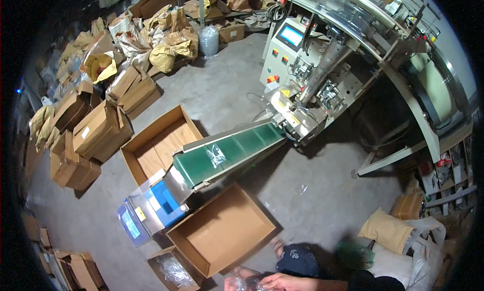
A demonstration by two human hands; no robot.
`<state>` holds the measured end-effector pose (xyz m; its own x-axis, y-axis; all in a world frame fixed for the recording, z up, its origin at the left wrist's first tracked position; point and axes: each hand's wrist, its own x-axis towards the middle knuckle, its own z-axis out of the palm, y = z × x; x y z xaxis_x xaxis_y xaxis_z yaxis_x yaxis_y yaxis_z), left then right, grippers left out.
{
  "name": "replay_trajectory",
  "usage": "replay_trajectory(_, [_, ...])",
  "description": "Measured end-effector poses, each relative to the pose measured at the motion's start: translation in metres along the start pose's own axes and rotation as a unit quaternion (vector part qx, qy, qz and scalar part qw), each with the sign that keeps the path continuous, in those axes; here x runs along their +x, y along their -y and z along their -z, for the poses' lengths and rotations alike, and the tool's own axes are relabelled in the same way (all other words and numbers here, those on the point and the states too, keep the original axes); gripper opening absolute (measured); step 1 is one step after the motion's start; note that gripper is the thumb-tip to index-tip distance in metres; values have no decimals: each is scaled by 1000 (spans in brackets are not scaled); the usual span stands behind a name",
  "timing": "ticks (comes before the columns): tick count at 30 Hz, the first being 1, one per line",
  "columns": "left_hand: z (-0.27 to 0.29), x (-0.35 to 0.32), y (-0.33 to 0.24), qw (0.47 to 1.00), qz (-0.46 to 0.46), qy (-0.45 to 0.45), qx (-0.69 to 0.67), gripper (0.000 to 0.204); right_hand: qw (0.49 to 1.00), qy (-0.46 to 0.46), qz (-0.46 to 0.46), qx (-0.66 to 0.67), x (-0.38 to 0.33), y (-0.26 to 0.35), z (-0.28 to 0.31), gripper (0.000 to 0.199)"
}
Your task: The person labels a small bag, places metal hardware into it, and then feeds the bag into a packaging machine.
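Note:
At the bottom edge both hands meet over a small clear plastic packet (235, 284). My left hand (244, 274) grips its upper side. My right hand (276, 281) comes in from the right on a bare forearm, and its fingers close on the packet's right end. My dark-clad knee (297, 258) and a bare foot (278, 246) lie just above the hands. A large empty open cardboard box (222, 231) stands directly ahead of them. To the left, a smaller box (173, 269) holds several clear packets.
A green conveyor belt (227, 152) carries one clear packet (217, 155) down from a packing machine (312, 74) to a blue and white unit (147, 210). Another open box (156, 139) sits behind it. Cardboard boxes (96, 132) and brown sacks (166, 39) line the left; sacks (388, 230) lie at right.

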<state>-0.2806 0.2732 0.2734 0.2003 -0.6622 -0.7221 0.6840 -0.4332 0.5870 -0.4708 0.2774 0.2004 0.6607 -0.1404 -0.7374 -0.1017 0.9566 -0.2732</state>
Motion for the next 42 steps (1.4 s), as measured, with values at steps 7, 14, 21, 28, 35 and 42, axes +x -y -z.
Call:
replay_trajectory(7, [5,44,-25,998,58,-14,-28,24,986,-113,86,86,-25,145,5,35])
replay_trajectory(14, [-170,104,27,996,22,-68,-61,17,962,-89,191,-171,-30,237,95,35])
replay_trajectory(21, [-303,152,72,979,105,-142,-104,23,846,-241,307,-363,-68,322,149,21])
replay_trajectory(28, [-276,133,83,962,115,-150,-196,23,856,-184,282,-393,-64,332,124,13])
replay_trajectory(35, [-247,67,86,927,118,-143,-324,51,946,-122,207,-217,-80,258,105,8])
replay_trajectory(42, [-191,-30,54,968,73,-29,-239,24,969,-81,230,-25,-110,166,27,12])
